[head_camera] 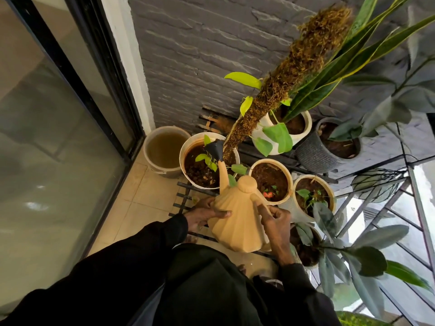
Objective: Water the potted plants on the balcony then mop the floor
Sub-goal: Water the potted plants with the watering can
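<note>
I hold a tan ribbed watering can (237, 222) in both hands. My left hand (203, 214) presses on its left side and my right hand (276, 222) grips its handle. Its long spout ends in a black rose (216, 149), which hangs over the soil of a white pot (188, 147) that holds a small green plant and a tall moss pole (294, 64). To the right stand two cream pots with dark soil, one (287, 168) with tiny seedlings, the other (329, 187) with a small plant. Whether water flows from the rose cannot be told.
A bucket of murky water (162, 149) stands in the corner by the glass sliding door (58, 137). Behind are a white pot with a snake plant (303, 128) and a dark ribbed pot (315, 154). A black metal rack (186, 198) carries the pots. A railing (400, 208) and large leaves crowd the right.
</note>
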Demonstrator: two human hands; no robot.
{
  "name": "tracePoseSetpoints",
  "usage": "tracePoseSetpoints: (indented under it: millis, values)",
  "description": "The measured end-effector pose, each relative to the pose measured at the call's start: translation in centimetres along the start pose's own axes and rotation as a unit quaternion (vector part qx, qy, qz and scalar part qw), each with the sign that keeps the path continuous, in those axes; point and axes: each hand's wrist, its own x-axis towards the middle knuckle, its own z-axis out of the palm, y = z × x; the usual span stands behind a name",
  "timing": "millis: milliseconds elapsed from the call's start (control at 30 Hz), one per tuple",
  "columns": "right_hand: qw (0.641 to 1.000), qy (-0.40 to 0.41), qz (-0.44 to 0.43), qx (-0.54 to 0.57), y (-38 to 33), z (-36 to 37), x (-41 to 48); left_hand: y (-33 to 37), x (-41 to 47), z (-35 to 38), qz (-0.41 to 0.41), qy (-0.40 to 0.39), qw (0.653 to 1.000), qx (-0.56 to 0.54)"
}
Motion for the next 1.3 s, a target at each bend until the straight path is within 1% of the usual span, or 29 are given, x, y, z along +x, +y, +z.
tracePoseSetpoints:
  millis: [100, 267, 467, 633, 800, 1033, 1300]
  values:
    - [0.999, 0.018, -0.022, 0.015, 0.5, 0.3, -0.4, 0.1, -0.2, -0.3, 0.012, 0.016, 0.999, 0.031]
    - [0.999, 0.026, -0.03, 0.028, 0.9, 0.8, -0.8, 0.4, -0.7, -0.6, 0.029, 0.046, 0.997, 0.056]
    - [0.999, 0.021, -0.028, 0.038, 1.5, 1.1, -0.8, 0.6, -1.3, -0.8, 0.05, 0.045, 0.996, 0.061]
    - [0.995, 0.038, -0.042, 0.084, 1.5, 1.0, -1.5, 0.7, -1.6, -0.6, 0.062, 0.049, 0.994, 0.073]
    - [0.993, 0.036, -0.049, 0.099, 1.7, 0.6, -1.9, 0.9, -2.1, -0.1, 0.066, 0.058, 0.993, 0.084]
    - [0.992, 0.045, -0.032, 0.115, 2.3, -0.3, -2.5, 0.6, -2.7, 1.1, 0.076, 0.081, 0.989, 0.097]
    - [0.994, 0.015, -0.038, 0.1, 3.4, -3.1, -2.7, -0.7, -3.4, 4.3, 0.088, 0.125, 0.983, 0.104]
